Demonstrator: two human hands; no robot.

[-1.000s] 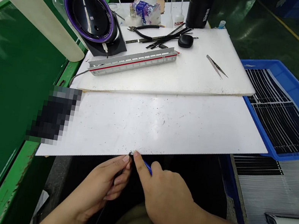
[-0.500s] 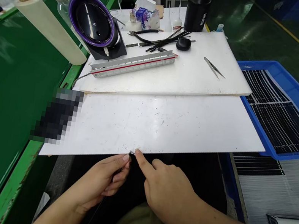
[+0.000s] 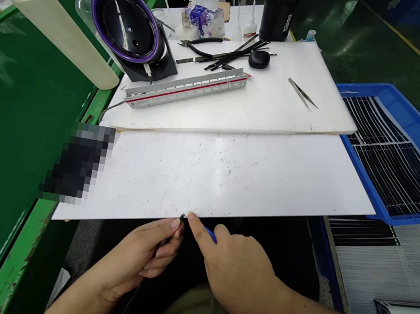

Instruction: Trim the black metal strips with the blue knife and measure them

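Both of my hands meet at the near edge of a large white board. My left hand is closed in a pinch on a thin black strip whose tip touches the board's edge and which runs down toward my lap. My right hand is closed round a small blue-handled tool, with the forefinger stretched along it to the strip's tip. What the tool's point does there is too small to make out.
A second white board lies farther back with a grey ruler-like bar, tweezers, pliers, black strips, glue bottles, a black flask. A purple-rimmed lamp stands left. Blue trays of dark strips sit right; green bench left.
Both hands stay at the board's edge. The blue tool, hidden half a second ago, shows again under my right forefinger. The view shifted slightly.
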